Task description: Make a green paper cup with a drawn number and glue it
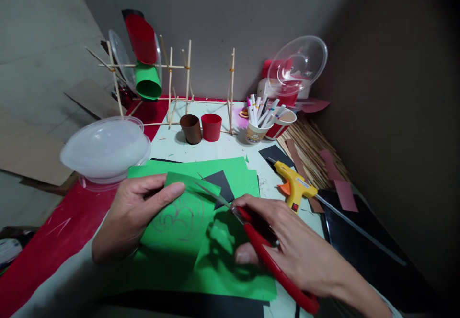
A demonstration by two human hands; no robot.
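Observation:
My left hand (134,210) pinches a piece of green paper (179,222) with a pencil outline drawn on it, thumb on top near its upper edge. My right hand (287,241) grips red-handled scissors (262,248), whose blades point up and left at the paper's right edge. Under both lies a larger green sheet (223,265) with a small black paper piece (222,184) on it.
A yellow glue gun (296,186) lies to the right, beside a pile of wooden sticks (312,145). Brown and red paper cups (201,127), two cups of markers (264,119) and a stick frame (179,78) stand behind. A clear plastic lid (106,148) sits left.

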